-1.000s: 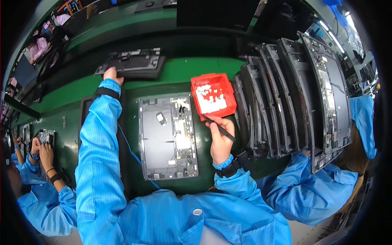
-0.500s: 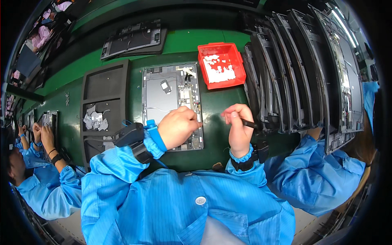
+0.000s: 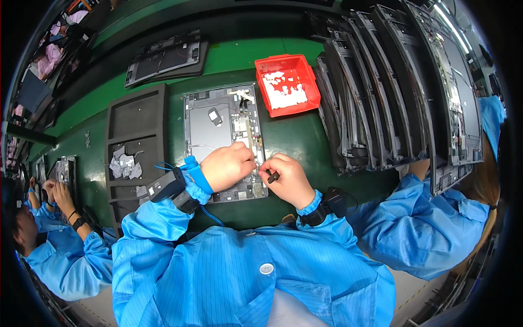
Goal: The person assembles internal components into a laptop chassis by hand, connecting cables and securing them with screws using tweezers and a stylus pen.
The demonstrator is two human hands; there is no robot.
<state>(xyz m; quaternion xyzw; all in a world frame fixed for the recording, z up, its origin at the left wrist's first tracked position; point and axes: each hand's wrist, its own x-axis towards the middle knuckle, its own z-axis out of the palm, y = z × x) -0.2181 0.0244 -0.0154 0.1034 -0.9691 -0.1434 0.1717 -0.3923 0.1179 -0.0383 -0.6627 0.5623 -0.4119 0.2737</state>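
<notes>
An opened grey tablet-like device (image 3: pixel 206 131) lies flat on the bench, its circuit board showing along the right side. My left hand (image 3: pixel 229 166) rests over the lower part of the board with its fingers curled together; what they pinch, if anything, is hidden. At the device's right edge my right hand (image 3: pixel 287 180) is closed round a slim black tool (image 3: pixel 273 177), whose tip is hidden by the fingers. The two hands' fingertips are close together. A small dark part with a white label (image 3: pixel 216 116) sits on the device's upper middle.
Behind and right is a red bin (image 3: pixel 314 97) with white bits. A black foam tray (image 3: pixel 111 133) with crumpled grey pieces lies left. Another opened device (image 3: pixel 163 57) lies at the back. Upright device frames (image 3: pixel 376 92) stand at right, beside a co-worker's blue sleeve (image 3: pixel 400 212).
My right hand has moved left, from beside the device to its right edge near my left hand, carrying the black tool. My left hand stays on the board.
</notes>
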